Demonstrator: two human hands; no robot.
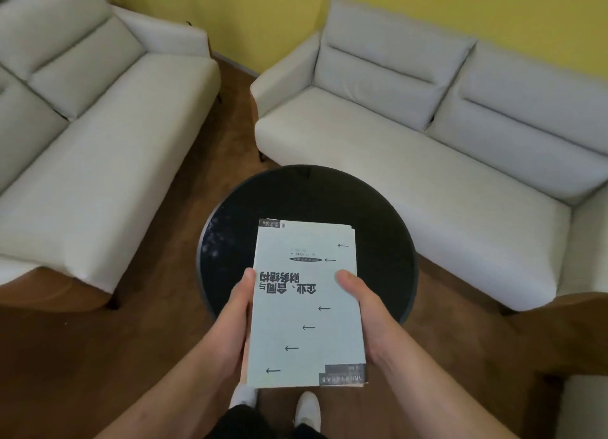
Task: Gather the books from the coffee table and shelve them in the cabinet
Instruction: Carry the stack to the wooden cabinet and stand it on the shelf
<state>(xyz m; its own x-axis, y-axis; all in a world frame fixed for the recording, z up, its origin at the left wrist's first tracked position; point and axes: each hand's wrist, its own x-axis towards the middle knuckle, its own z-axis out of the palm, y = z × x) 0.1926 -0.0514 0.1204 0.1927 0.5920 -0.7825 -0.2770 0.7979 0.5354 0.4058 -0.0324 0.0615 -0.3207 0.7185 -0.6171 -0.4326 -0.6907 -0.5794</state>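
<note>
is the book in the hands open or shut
Shut: the book shows its whole front cover, left hand and right hand gripping its side edges.

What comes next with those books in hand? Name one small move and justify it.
Probably turn away from the round black coffee table and look for the cabinet, which is not in view. The left hand and right hand grip the sides of the pale book, with at least one more book's edge showing beneath, and the visible tabletop holds no other book.
</note>
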